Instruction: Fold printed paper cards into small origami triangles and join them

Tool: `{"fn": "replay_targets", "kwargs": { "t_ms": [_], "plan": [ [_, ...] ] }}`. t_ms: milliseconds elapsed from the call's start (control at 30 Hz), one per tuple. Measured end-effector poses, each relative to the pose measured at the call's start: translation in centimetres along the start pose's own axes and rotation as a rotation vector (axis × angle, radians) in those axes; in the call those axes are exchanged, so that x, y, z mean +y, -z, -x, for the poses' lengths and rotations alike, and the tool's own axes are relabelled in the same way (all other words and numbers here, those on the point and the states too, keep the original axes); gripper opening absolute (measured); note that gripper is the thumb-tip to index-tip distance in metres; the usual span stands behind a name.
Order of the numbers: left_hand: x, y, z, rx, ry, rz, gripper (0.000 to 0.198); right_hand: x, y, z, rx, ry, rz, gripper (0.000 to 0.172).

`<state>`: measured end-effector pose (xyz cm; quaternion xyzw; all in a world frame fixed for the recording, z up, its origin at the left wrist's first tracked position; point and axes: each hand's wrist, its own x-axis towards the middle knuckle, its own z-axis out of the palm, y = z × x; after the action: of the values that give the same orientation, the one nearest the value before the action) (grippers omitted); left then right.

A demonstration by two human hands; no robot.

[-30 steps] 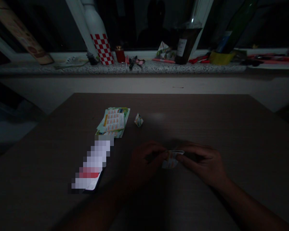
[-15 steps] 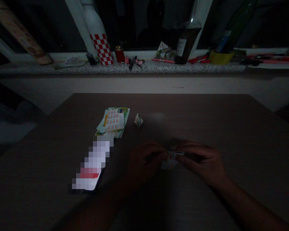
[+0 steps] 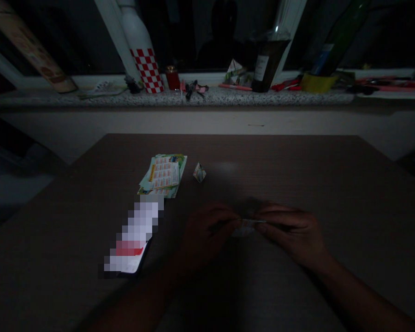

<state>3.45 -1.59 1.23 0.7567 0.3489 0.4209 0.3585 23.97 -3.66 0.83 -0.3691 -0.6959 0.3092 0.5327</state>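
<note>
A small folded piece of printed paper (image 3: 245, 227) is pinched between my two hands, a little above the table. My left hand (image 3: 209, 233) grips its left side with thumb and fingers. On the right side, my right hand (image 3: 292, 230) pinches it the same way. The paper's top edge looks thin and nearly level, and its lower part lies in shadow. Beyond my left hand stands a small folded paper shape (image 3: 199, 173) with a pointed top. Left of that lies a stack of printed paper sheets (image 3: 163, 175), white, green and orange.
A lit phone (image 3: 134, 240), its screen blurred out, lies left of my left arm on the brown table (image 3: 297, 166). On the stone windowsill (image 3: 214, 97) stand a red-checked white bottle (image 3: 147, 64), a dark cup (image 3: 262, 69), a green bottle (image 3: 342, 41) and several small items.
The paper in my hands has tilted or flattened, so less of its printed face shows and its top edge looks thinner. Both hands stay in nearly the same place.
</note>
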Motion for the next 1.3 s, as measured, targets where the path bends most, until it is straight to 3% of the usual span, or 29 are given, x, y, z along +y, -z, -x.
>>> {"fn": "replay_targets", "kwargs": {
  "t_ms": [300,733,1300],
  "plan": [
    [0.0,0.1,0.0,-0.002,-0.057,-0.065,0.012,0.3,-0.1,0.0,-0.033,0.073,-0.058,0.021],
    [-0.5,-0.1,0.2,0.094,-0.149,-0.056,0.009,-0.4,0.1,-0.3,0.008,0.113,0.030,0.020],
    [0.1,-0.1,0.0,0.114,-0.216,-0.106,0.008,-0.7,0.1,-0.1,0.042,0.177,0.156,0.023]
  ]
}}
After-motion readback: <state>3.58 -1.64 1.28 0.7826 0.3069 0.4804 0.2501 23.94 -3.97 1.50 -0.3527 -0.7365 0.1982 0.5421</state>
